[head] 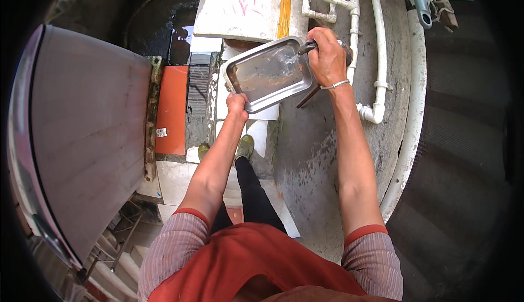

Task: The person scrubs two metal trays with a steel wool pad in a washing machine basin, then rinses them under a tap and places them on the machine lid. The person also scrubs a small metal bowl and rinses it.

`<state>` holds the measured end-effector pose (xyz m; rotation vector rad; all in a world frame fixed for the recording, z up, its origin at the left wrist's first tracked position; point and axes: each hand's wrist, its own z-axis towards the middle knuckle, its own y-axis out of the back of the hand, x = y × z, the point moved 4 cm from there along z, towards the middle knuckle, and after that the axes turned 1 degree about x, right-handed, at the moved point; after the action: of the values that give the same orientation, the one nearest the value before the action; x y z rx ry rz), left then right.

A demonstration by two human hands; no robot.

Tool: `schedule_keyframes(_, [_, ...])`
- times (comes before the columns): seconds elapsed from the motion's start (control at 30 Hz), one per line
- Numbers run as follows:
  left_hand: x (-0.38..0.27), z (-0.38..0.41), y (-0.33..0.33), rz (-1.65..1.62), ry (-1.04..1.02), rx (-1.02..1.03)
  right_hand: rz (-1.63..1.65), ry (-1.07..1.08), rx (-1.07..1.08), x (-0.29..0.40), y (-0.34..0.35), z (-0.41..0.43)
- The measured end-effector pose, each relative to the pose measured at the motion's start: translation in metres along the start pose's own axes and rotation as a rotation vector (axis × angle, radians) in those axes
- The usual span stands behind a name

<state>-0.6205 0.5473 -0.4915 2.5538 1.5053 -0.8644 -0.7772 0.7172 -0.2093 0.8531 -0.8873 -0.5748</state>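
Observation:
A rectangular stainless steel tray (282, 95) is held out before me, tilted, with cloudy water and brownish bits in it. My left hand (237, 104) grips its near left corner, thumb at the rim. Above the tray's right end, my right hand (327, 58) is closed around a dark nozzle (306, 48), probably the end of a hose. Water spurts from its tip into the tray and froths there. A metal bangle (335, 85) circles my right wrist.
Beyond the tray lies a white foam slab (237, 7) with orange tape. White plastic pipes (380, 56) run along the concrete wall at right. On the left stand a large pale appliance-like panel (90, 109) and an orange board (172, 109). White tiles (176, 179) cover part of the floor.

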Motion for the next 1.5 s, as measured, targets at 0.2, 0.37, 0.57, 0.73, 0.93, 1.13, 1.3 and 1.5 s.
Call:
schedule_keyframes(0.2, [-0.052, -0.06, -0.021, -0.027, -0.151, 0.087, 0.004, -0.036, 0.008, -0.001, 0.0, 0.0])
schedule_keyframes(0.37, [-0.055, -0.069, -0.011, 0.008, -0.156, 0.05, -0.001, -0.025, 0.002, 0.002, -0.001, 0.0])
schedule_keyframes(0.57, [-0.03, -0.074, 0.015, 0.07, 0.072, -0.083, -0.013, -0.047, 0.01, 0.003, 0.0, -0.001])
schedule_keyframes(0.73, [0.02, -0.037, 0.037, -0.077, 0.422, 0.046, -0.016, -0.044, 0.003, 0.002, -0.001, 0.0])
schedule_keyframes(0.93, [0.028, -0.001, 0.02, -0.205, 0.429, 0.293, -0.013, -0.051, -0.004, 0.003, -0.002, 0.0])
schedule_keyframes(1.13, [-0.012, 0.025, 0.007, -0.313, 0.237, 0.332, -0.005, -0.033, -0.028, 0.003, -0.004, -0.001])
schedule_keyframes(1.3, [-0.033, 0.034, 0.019, -0.206, 0.207, 0.322, -0.013, -0.014, -0.04, 0.001, -0.006, -0.001])
schedule_keyframes(1.5, [-0.044, 0.014, 0.032, -0.13, 0.273, 0.207, -0.034, -0.03, -0.024, 0.002, -0.006, -0.002])
